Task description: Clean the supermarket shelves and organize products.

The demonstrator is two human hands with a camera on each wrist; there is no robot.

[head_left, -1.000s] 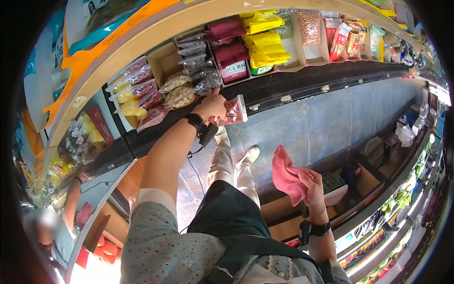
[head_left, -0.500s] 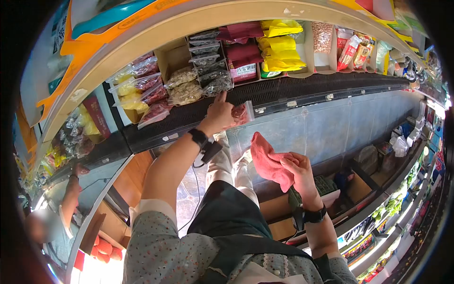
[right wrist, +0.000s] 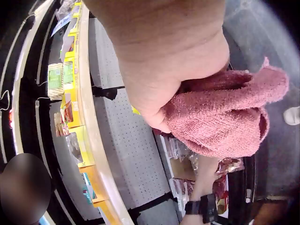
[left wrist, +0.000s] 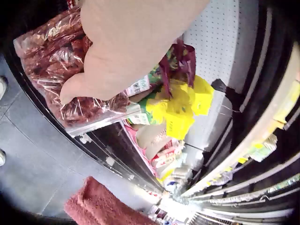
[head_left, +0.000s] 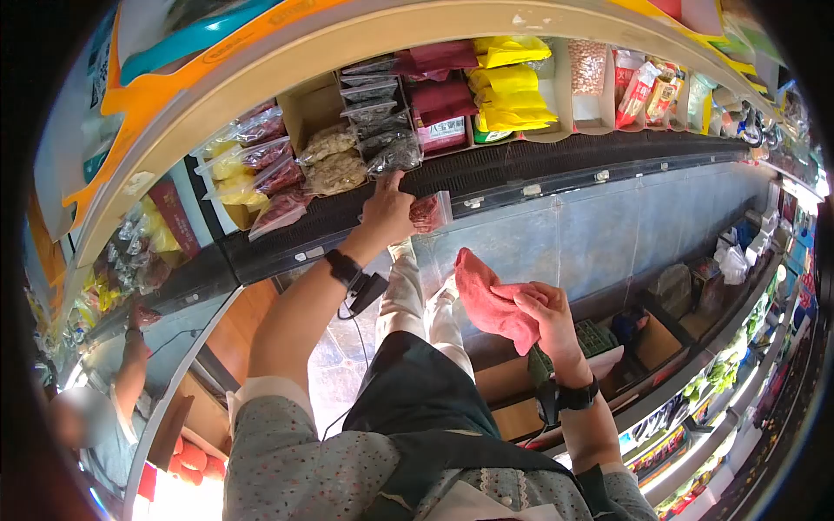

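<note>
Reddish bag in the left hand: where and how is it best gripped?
Probably pinch the bag by its flat clear edge strip, coming from the right in the head view: that strip sticks out free, while the left hand covers the opposite end.

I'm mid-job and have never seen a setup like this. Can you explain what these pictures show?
There's no machine here: a person is working bare-handed. The large picture is taken from the head, looking forward and down. The other two are taken from the left and right wrists, each looking at that hand's work.

The left hand holds a clear bag of reddish pieces near the front of a shelf. The right hand holds a pink cloth.

On the shelf are clear bags with dark contents, maroon packets and yellow packets.
</note>
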